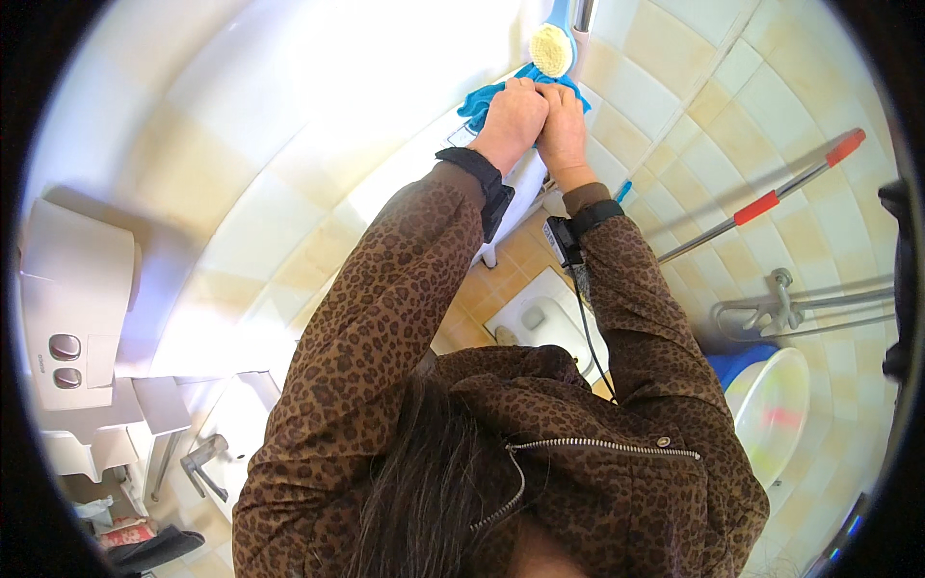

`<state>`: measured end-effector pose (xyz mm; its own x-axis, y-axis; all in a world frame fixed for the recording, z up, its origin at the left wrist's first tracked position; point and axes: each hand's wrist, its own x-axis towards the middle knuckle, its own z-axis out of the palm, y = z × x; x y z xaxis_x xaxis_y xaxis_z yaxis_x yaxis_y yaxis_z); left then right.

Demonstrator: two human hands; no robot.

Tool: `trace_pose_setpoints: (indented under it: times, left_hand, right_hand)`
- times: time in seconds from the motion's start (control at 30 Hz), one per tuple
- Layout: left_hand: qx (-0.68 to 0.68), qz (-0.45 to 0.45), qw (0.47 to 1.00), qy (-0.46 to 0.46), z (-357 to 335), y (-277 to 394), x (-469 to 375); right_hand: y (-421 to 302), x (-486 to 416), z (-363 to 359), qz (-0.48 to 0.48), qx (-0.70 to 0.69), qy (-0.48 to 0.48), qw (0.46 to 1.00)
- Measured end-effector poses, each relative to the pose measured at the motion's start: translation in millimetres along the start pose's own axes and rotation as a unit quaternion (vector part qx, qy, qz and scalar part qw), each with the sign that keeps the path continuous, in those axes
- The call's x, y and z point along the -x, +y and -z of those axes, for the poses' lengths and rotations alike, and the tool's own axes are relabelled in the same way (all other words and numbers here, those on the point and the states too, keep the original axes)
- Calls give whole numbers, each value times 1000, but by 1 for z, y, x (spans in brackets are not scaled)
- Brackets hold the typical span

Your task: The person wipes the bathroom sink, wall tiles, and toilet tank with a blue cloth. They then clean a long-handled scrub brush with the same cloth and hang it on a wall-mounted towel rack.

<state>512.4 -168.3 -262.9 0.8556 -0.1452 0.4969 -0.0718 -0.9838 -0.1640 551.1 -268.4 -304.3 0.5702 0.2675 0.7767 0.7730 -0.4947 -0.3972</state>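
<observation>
My left hand [512, 119] and my right hand [564, 130] are side by side and touching, at arm's length before me. Both have their fingers curled on a bright blue cloth [478, 105], which bunches out on either side of them. The fingertips are hidden, as is the middle of the cloth. Beneath the hands is a white object on short feet [526, 184], partly covered by my arms. Just beyond the cloth hangs a blue-handled brush [552, 49] with pale yellow bristles facing me.
A white squat toilet [542, 318] is set in the tiled floor below my arms. Against the right wall lean a red-gripped pole [756, 207] and a translucent basin [769, 412], near a wall tap [782, 307]. At left are a white sink [249, 412] and wall-mounted white unit [76, 289].
</observation>
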Motion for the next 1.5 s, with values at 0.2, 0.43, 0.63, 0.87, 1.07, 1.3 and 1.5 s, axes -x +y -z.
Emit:
trace_pose_setpoints:
  times: [0.2,0.43,0.63,0.87,1.07,1.3,1.5]
  left_hand:
    - [1,-9,1000,13,8,11,20]
    - [3,-92,995,27,22,21,60]
    - [47,-113,992,16,40,15,97]
    - [129,-69,987,-59,79,0,141]
    - [160,3,978,132,165,-54,164]
    - [25,158,949,273,249,-114,202]
    - [-23,232,930,286,253,-128,212]
  right_hand:
    - [-16,18,3,-88,-46,12,995]
    - [-35,68,9,-201,-70,13,977]
    - [-43,104,-5,-271,-121,-36,954]
    - [-102,112,32,-193,-175,-94,961]
    - [-182,38,69,33,-234,-39,971]
    - [-297,-36,33,247,-299,-28,921]
    - [-335,-61,6,301,-273,-12,914]
